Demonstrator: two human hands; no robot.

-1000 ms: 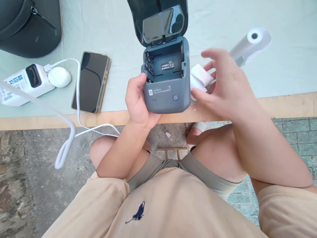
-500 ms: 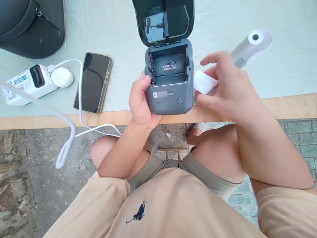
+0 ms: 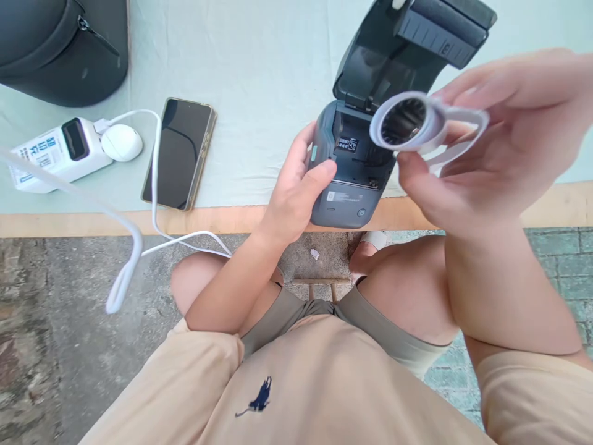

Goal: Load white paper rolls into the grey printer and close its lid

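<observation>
A small grey label printer (image 3: 346, 199) stands at the near table edge with its dark lid (image 3: 407, 43) swung open. My left hand (image 3: 296, 185) grips the printer's left side, thumb on its top rim. My right hand (image 3: 491, 136) holds a white paper roll (image 3: 405, 123) raised above and to the right of the open bay, its hollow core facing me. A loose strip of paper trails from the roll across my fingers. The bay inside the printer looks empty, with a small label on its back wall.
A black phone (image 3: 180, 153) lies face up left of the printer. Further left sit a white power bank (image 3: 50, 151) and a white oval charger (image 3: 121, 142), with a white cable (image 3: 134, 241) hanging off the table edge. A black bag (image 3: 60, 49) fills the far left corner.
My right hand has lifted the paper roll off the table and turned its core toward me. The printer has shifted right and rotated, still held in my left hand.
</observation>
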